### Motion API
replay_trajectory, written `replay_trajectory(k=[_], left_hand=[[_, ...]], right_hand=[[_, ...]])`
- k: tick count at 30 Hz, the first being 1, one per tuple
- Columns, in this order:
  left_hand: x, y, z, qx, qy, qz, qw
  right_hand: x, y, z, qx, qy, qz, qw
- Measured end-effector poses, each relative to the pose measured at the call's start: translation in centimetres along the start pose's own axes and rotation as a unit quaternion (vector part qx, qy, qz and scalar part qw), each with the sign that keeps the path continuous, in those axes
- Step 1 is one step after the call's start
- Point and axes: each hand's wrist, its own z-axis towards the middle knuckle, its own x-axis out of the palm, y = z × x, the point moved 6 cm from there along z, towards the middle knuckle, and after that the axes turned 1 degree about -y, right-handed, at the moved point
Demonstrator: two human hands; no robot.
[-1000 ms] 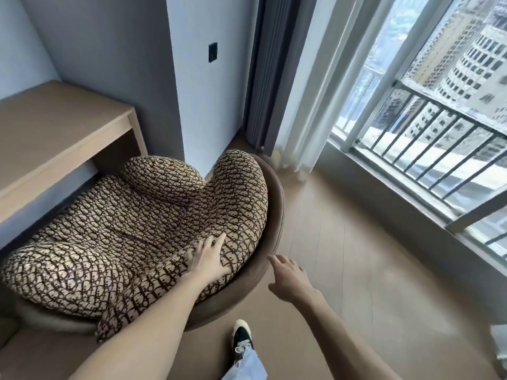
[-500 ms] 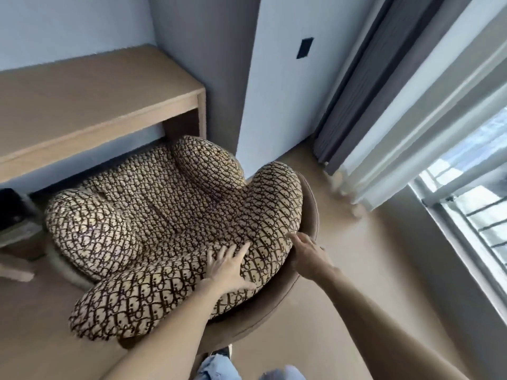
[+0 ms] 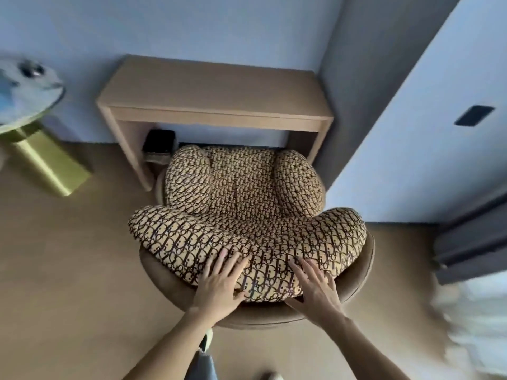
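A round brown chair (image 3: 359,275) with a thick tan cushion (image 3: 247,215) printed in a dark pattern stands on the floor, its front tucked under a light wooden desk (image 3: 216,97). My left hand (image 3: 219,286) lies flat on the near edge of the cushion's backrest, fingers straight and spread. My right hand (image 3: 315,289) rests beside it on the same padded edge, fingers straight too. Both forearms reach in from the bottom of the view.
A round glass-topped side table (image 3: 24,86) on a gold pedestal (image 3: 46,163) stands at the left. A dark bin (image 3: 159,142) sits under the desk's left side. A wall corner with a black plate (image 3: 474,115) and grey curtains (image 3: 472,245) are at the right.
The view swung left, away from the window, until I face the chair's back squarely. My right hand came from the brown rim onto the cushion beside my left hand. The chair now points straight under the desk.
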Motion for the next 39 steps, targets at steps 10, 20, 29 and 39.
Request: replay_trajectory(k=[10,20,29,39], left_hand=[[1.8,-2.2,-3.0,-0.149,-0.091,0.023,0.984],[4.8,-2.2,-2.6,-0.15,-0.162,0.057,0.974],[4.6,-3.0,-1.7,-0.149,-0.192,0.061,0.968],[3.1,-2.2,4.2,-0.151,-0.181,0.069,0.97]], right_hand=[[0.6,-4.7,-0.7,-0.114,-0.093,-0.015,0.989],[3.7,-4.1,-0.4,-0.094,-0.201,-0.067,0.973],[3.2,-5.8,0.6,-0.106,-0.264,-0.041,0.958],[1.0,-6.8,6.8,-0.121,-0.291,-0.041,0.948]])
